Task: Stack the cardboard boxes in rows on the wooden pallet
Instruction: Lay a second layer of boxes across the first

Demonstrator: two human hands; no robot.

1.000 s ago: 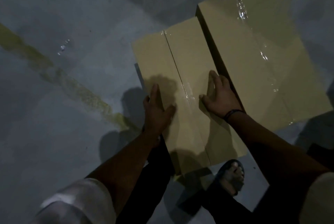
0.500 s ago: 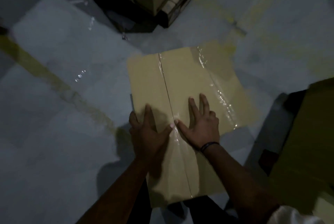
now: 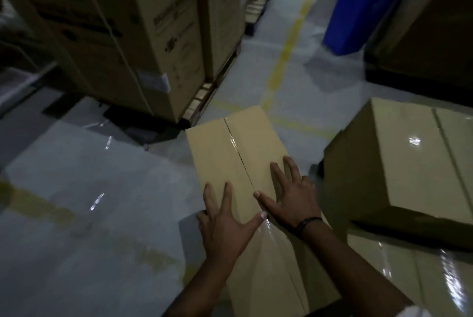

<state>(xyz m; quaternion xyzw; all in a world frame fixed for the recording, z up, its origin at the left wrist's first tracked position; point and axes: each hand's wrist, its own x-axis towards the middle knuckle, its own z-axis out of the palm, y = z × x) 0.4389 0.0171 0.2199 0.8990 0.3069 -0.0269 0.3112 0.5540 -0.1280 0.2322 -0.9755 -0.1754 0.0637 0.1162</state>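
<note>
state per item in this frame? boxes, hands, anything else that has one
centre box: flaps taped shut, both hands on top.
left hand: fingers spread, flat on the box.
right hand: fingers straight, flat on the box.
right box: taped shut, untouched.
LG cartons: upright on a wooden pallet.

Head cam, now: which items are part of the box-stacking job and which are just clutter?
Job: taped cardboard box, left hand and right hand flat on its top; plain box at right; box at lower right; wooden pallet, though already loaded.
Lying about: tall LG cartons; blue bin; yellow floor line.
</note>
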